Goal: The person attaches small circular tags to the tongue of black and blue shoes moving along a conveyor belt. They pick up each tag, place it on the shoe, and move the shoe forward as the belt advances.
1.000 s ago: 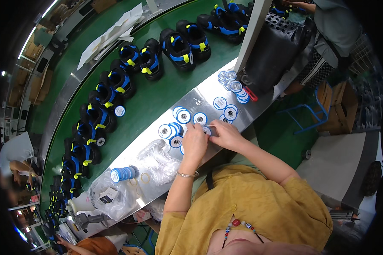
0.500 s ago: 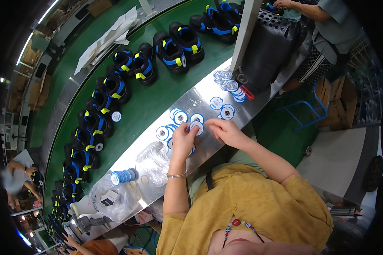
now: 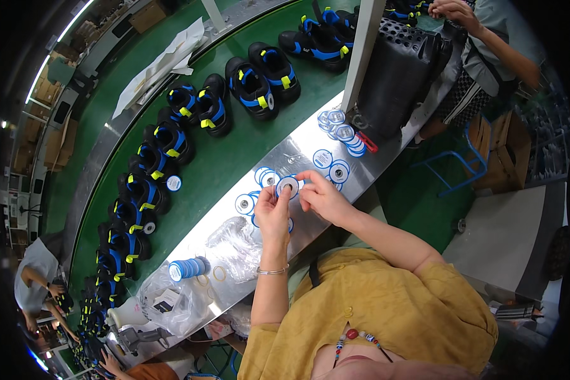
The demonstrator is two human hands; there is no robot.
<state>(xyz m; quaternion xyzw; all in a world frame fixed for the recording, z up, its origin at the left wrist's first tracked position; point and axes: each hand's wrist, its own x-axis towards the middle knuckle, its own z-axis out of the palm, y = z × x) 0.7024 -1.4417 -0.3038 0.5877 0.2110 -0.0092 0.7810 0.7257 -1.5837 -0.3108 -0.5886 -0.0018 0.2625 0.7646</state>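
Observation:
In front of me my left hand (image 3: pixel 273 214) pinches a round white hang tag (image 3: pixel 289 186) with a blue rim, its thumb lying across the face. My right hand (image 3: pixel 326 199) is at the tag's right side, index finger bent over the upper right edge and the other fingers curled. Its exact grip there is partly hidden. Under and around my hands, more round tags (image 3: pixel 244 204) lie overlapping on the metal table, some showing a dark centre. Another small group of tags (image 3: pixel 323 159) lies to the right of my hands.
Black and blue shoes (image 3: pixel 250 87) with yellow tabs line the green conveyor (image 3: pixel 247 142). Crumpled clear plastic (image 3: pixel 231 244), a tag stack (image 3: pixel 187 268) and rubber bands (image 3: pixel 219 273) lie left. A red cutter (image 3: pixel 366 142) and a black container (image 3: pixel 392 82) stand right, near another person (image 3: pixel 497 50).
My left hand has raised the tag slightly. My right index finger has moved left and up onto the tag's edge. The co-worker at the upper right has raised their hands.

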